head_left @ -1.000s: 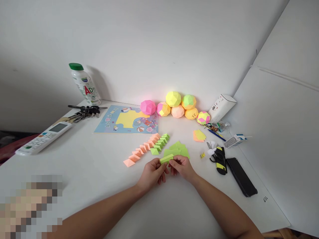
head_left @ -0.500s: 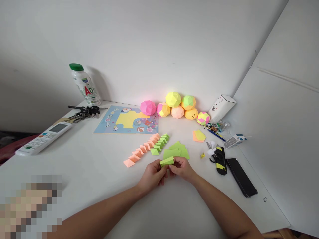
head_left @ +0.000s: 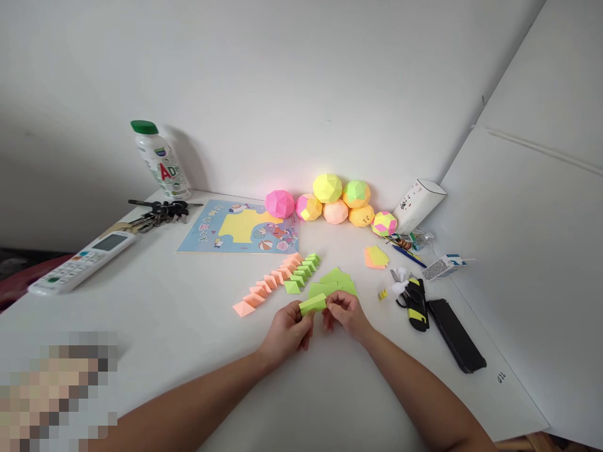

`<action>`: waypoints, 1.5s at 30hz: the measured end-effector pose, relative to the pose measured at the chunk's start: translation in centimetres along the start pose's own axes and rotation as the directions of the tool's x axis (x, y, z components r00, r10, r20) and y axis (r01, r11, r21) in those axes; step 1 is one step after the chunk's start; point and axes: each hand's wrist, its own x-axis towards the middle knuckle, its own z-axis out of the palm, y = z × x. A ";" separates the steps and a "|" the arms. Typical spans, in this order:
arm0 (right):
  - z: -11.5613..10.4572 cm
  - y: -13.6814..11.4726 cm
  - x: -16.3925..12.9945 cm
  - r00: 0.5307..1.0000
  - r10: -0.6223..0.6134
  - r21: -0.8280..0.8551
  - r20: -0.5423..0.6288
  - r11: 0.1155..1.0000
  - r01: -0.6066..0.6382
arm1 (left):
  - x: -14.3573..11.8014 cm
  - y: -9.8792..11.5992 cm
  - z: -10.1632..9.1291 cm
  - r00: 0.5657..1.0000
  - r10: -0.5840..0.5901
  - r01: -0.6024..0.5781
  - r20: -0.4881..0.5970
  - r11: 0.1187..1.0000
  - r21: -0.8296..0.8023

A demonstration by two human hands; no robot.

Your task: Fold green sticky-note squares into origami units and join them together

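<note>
A folded strip of light green paper (head_left: 313,304) is held above the white table. My left hand (head_left: 286,329) grips its left end, with the thumb in front and the fingers behind. At the other end, the closed fingertips of my right hand (head_left: 349,316) pinch the paper's edge. Just behind my hands lie several flat green paper sheets (head_left: 335,284), partly overlapping. To their left, a row of folded green pieces (head_left: 301,274) stands beside a longer row of folded peach pieces (head_left: 267,284).
Several faceted paper balls (head_left: 327,188) line the wall. On the right lie orange and yellow sheets (head_left: 377,257), a black-and-yellow tool (head_left: 417,304) and a black phone (head_left: 456,336). On the left are a blue picture board (head_left: 198,235), a remote control (head_left: 85,260), a tripod (head_left: 162,212) and a bottle (head_left: 162,163).
My right hand has shifted slightly right, to the paper's end, its thumb off the front face. The green strip and my left hand have moved slightly left.
</note>
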 end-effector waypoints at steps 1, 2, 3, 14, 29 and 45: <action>-0.1 0.0 0.0 1.000 -0.005 0.020 -0.014 1.000 0.005 | 0.0 0.0 0.0 1.000 0.001 -0.001 -0.004 1.000 -0.009; -0.1 0.0 0.0 1.000 -0.008 0.024 -0.017 1.000 0.008 | 0.1 -0.1 -0.1 1.000 0.001 -0.001 -0.004 1.000 -0.015; -0.1 -0.1 0.0 1.000 -0.010 0.011 -0.006 1.000 0.010 | 0.1 -0.1 -0.1 1.000 0.003 -0.003 -0.002 1.000 -0.019; 0.9 -0.8 -0.6 0.995 -0.001 -0.159 0.101 0.987 0.018 | 0.1 -0.3 0.0 0.999 0.018 -0.020 0.043 0.999 0.045; 0.7 -0.5 -0.5 0.997 -0.025 -0.105 0.069 0.994 0.032 | 0.3 -0.3 0.1 0.996 0.068 -0.076 -0.055 0.985 -0.154; 0.6 0.0 -0.2 0.998 -0.057 -0.098 -0.027 0.994 0.054 | 0.0 -0.8 -0.2 0.994 0.108 -0.107 0.030 0.994 -0.038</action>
